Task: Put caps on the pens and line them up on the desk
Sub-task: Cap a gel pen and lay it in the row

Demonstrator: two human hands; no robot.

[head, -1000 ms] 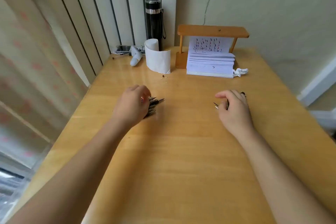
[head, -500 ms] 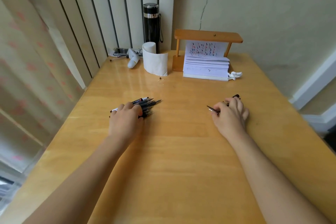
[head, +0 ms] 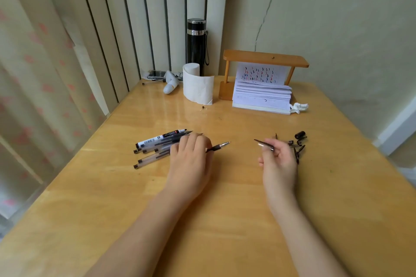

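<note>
Several uncapped pens (head: 155, 146) lie in a loose pile on the wooden desk (head: 225, 186), left of centre. My left hand (head: 190, 159) rests beside the pile, shut on one uncapped pen (head: 219, 146) whose tip points right. Several black pen caps (head: 298, 144) are scattered to the right. My right hand (head: 279, 159) is just left of them, shut on a cap (head: 263, 144) that points left toward the pen tip. Pen tip and cap are apart.
At the back of the desk stand a black flask (head: 196, 47), a toilet paper roll (head: 197, 84), a wooden stand (head: 265, 62) with a paper pad (head: 262, 94), and a crumpled tissue (head: 298, 107). Curtains hang at the left.
My left hand has lifted one pen out of the pile and moved right. My right hand has pulled back from the caps, holding one. The camera view has tilted down.
</note>
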